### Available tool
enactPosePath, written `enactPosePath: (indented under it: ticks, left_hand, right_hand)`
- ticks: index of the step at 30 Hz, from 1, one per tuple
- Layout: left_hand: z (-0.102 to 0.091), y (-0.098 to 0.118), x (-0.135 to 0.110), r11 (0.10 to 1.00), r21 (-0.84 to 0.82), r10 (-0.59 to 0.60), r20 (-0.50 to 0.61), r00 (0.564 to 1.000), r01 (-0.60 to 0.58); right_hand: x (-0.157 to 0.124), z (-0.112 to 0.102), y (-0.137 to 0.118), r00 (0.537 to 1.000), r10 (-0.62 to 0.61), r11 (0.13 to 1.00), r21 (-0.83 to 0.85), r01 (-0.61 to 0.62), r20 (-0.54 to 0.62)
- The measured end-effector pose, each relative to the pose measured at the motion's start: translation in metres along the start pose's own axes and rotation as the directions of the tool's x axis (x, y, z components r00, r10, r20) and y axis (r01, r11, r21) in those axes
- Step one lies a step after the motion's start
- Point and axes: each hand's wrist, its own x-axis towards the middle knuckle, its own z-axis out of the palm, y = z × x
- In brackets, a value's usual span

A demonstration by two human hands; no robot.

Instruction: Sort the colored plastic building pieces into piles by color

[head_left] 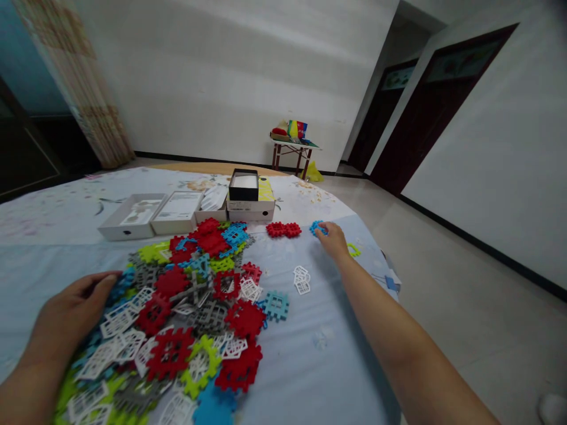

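My right hand [333,241] reaches to the right side of the table, its fingers closed on a blue interlocking plastic piece [317,227]. Beside it to the left lie red toothed pieces [283,229], and a lime-green piece [353,249] shows just past the wrist. On the left, my left hand [82,304] rests at the edge of a large pile of square toothed building pieces [170,283]. Its fingers are curled together against a blue piece [121,285]; what lies between them is hidden. The pile mixes red, blue, green, grey and white window-like pieces.
A white lattice piece [302,280] and a light-blue square piece [276,306] lie right of the pile. Behind it stand open white boxes [133,217] and a small black box [243,185] stacked on another box. A small side table [295,143] stands by the wall.
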Motion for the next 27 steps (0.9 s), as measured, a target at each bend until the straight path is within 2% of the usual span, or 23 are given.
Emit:
enactPosePath:
  ticks: [3,5,9,12,15,18,23,27]
  left_hand:
    - [-0.013,0.023,-0.010,0.996,-0.026,-0.083,0.096,0.992,0.086]
    - [-0.017,0.030,-0.013,0.996,-0.020,-0.084,0.108,0.991,0.087]
    - [-0.015,0.027,-0.012,0.999,-0.013,-0.050,0.098,0.994,0.051]
    - [-0.015,0.025,-0.012,1.000,-0.009,-0.013,0.108,0.994,0.014]
    - [-0.015,0.027,-0.013,1.000,-0.017,0.003,0.112,0.994,-0.001]
    - [-0.014,0.026,-0.013,0.999,-0.035,0.038,0.093,0.995,-0.035]
    - [-0.007,0.017,-0.008,0.999,-0.035,0.032,0.061,0.998,-0.030]
    - [-0.006,0.017,-0.008,0.999,-0.043,0.033,0.069,0.997,-0.030]
  right_hand:
    - [-0.024,-0.004,-0.025,0.978,-0.121,0.979,0.186,0.090,0.168]
    - [-0.043,-0.007,-0.044,0.936,-0.187,0.960,0.259,0.110,0.297]
    - [-0.074,-0.013,-0.075,0.773,-0.328,0.923,0.357,0.142,0.543]
    - [-0.087,-0.018,-0.091,0.679,-0.418,0.900,0.379,0.217,0.604]
    - [-0.094,-0.020,-0.102,0.633,-0.483,0.873,0.388,0.295,0.605]
    - [-0.098,-0.016,-0.113,0.625,-0.525,0.850,0.389,0.355,0.577]
    - [-0.101,0.004,-0.128,0.692,-0.540,0.838,0.382,0.391,0.478]
    - [-0.101,0.016,-0.137,0.697,-0.538,0.840,0.361,0.404,0.473]
